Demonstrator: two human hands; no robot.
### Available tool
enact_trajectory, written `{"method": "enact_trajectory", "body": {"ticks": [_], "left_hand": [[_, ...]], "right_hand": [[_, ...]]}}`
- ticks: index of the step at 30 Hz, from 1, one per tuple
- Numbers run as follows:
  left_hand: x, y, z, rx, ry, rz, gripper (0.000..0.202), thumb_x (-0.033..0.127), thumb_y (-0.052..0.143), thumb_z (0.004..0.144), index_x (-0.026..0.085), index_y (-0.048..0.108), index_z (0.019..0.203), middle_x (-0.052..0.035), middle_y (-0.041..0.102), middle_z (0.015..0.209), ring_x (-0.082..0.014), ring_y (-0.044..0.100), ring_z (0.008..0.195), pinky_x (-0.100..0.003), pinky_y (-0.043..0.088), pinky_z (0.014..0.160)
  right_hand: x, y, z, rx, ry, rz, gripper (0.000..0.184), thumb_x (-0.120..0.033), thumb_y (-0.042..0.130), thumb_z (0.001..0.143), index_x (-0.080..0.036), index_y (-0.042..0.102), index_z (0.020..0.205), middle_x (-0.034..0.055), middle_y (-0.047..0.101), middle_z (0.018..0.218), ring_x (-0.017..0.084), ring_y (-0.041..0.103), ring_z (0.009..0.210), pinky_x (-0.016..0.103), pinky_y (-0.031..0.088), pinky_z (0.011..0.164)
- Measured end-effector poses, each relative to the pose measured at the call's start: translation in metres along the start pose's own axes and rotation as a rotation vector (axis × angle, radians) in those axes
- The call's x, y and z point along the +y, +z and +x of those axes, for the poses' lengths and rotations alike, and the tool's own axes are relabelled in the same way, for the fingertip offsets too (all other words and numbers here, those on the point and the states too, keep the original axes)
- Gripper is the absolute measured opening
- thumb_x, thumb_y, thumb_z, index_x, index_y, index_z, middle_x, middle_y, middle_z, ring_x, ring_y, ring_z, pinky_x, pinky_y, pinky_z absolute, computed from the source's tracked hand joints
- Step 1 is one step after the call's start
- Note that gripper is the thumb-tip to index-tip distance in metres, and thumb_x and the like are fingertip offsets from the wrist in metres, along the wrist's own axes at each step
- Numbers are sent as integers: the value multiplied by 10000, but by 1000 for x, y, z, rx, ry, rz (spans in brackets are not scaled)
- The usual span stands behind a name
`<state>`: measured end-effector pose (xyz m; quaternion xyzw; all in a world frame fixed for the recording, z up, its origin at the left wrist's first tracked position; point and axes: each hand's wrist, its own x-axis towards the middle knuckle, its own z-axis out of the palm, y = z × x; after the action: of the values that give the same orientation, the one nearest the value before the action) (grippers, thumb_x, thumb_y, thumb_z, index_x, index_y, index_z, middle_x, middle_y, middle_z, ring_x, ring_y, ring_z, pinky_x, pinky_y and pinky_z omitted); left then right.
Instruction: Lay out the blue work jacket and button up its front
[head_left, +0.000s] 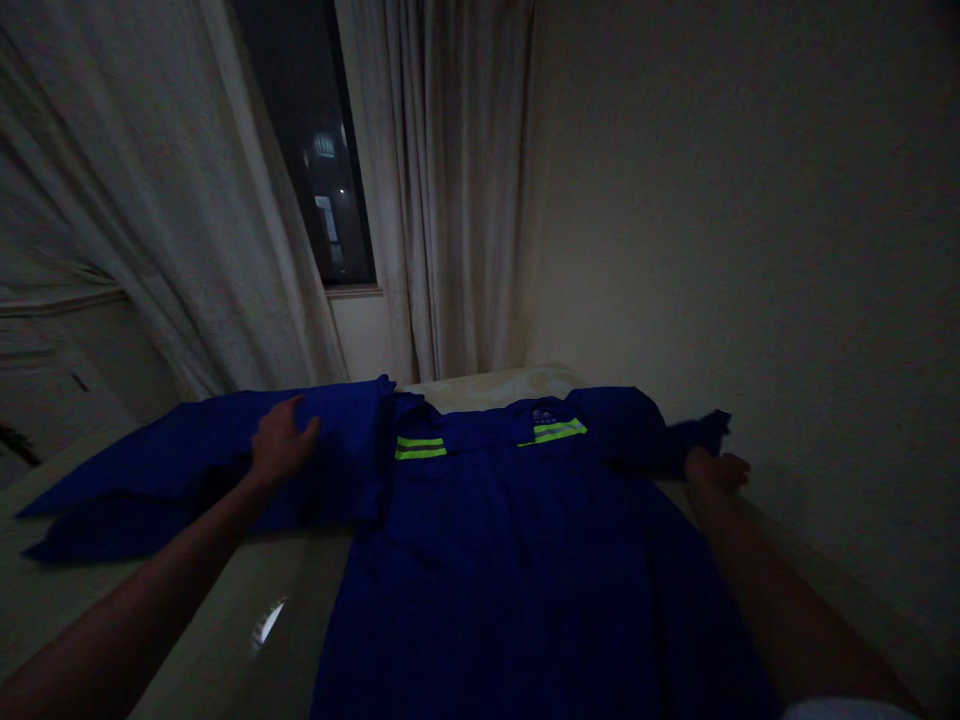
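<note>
A dark blue work jacket (517, 540) with two yellow-green reflective strips across the chest lies spread flat on a pale table (247, 590). My left hand (281, 440) rests on the jacket's left sleeve, fingers stretched out and lying on the cloth. That sleeve runs out to the left in folds. My right hand (716, 468) is at the far end of the right sleeve near the wall, fingers curled on the cuff. The room is dim and the fingers are hard to see.
A plain wall (750, 250) stands close along the right side of the table. Pale curtains (450, 200) hang behind, with a dark window (322, 170) between them. The table's bare top shows at the lower left.
</note>
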<state>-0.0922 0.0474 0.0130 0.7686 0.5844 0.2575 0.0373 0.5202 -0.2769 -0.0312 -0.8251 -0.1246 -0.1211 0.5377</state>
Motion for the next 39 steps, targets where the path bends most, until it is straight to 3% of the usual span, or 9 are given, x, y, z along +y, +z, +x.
{"method": "enact_trajectory", "body": {"ticks": [4,11,17,22,26,28,31,36,39], "left_hand": [[77,56,9,-147,273,156,651,448,472,1011,120,434,1572,-185,471,1643,-337,462,1490,-478,410,1190],[115,82,16,-274,302,493,566,451,633,926,165,581,1411,-224,638,1427,-404,573,1334,-531,442,1043],[104,62,31,-418,131,483,566,515,591,958,155,545,1393,-223,739,1231,-407,721,1124,-484,551,884],[117,41,63,-296,95,463,374,411,448,1032,205,683,1237,-211,738,1222,-408,720,1134,-486,573,868],[132,41,70,-230,48,365,670,383,503,1008,118,369,1608,-268,679,1338,-409,695,1188,-495,562,929],[138,48,51,-207,156,365,792,369,552,986,87,250,1662,-277,615,1444,-414,631,1294,-506,525,1019],[144,67,-9,-162,416,331,614,370,505,1020,112,454,1575,-224,562,1541,-387,531,1418,-532,416,1167],[141,102,-127,-387,785,73,630,536,374,1083,197,429,1611,-121,439,1680,-296,410,1545,-556,257,1288],[134,111,-159,-380,837,-2,617,465,358,1097,169,379,1639,-124,387,1709,-271,383,1565,-500,298,1281]], "right_hand": [[6,30,-18,58,-174,-186,570,-374,652,816,-86,640,1308,304,623,1351,455,551,1320,618,412,1104],[-70,132,-100,-792,-1010,-386,662,-532,710,936,-211,552,1493,169,542,1525,338,556,1350,464,449,1117],[-112,188,-121,-943,-989,-517,227,-293,552,1052,-220,708,1200,139,672,1279,287,703,1069,425,519,967],[-168,228,-91,-757,-842,-375,431,-227,313,1101,-138,543,1454,215,603,1385,320,592,1292,493,479,1088],[-184,246,-88,-792,-728,-112,705,-204,492,1017,-159,235,1671,227,352,1638,268,477,1449,431,517,1097],[-173,239,-101,-847,-700,80,792,-177,567,960,-192,237,1679,207,239,1702,267,473,1460,432,531,1089],[-146,201,-137,-969,-817,108,557,-227,614,973,-181,524,1521,190,476,1567,278,597,1318,487,500,1119],[-106,90,-198,-1426,-1236,55,570,-535,699,982,-217,609,1446,132,662,1419,281,595,1310,462,445,1145],[-88,32,-208,-1488,-1317,-90,513,-556,656,1010,-217,655,1395,119,721,1304,269,645,1156,442,481,1051]]}}
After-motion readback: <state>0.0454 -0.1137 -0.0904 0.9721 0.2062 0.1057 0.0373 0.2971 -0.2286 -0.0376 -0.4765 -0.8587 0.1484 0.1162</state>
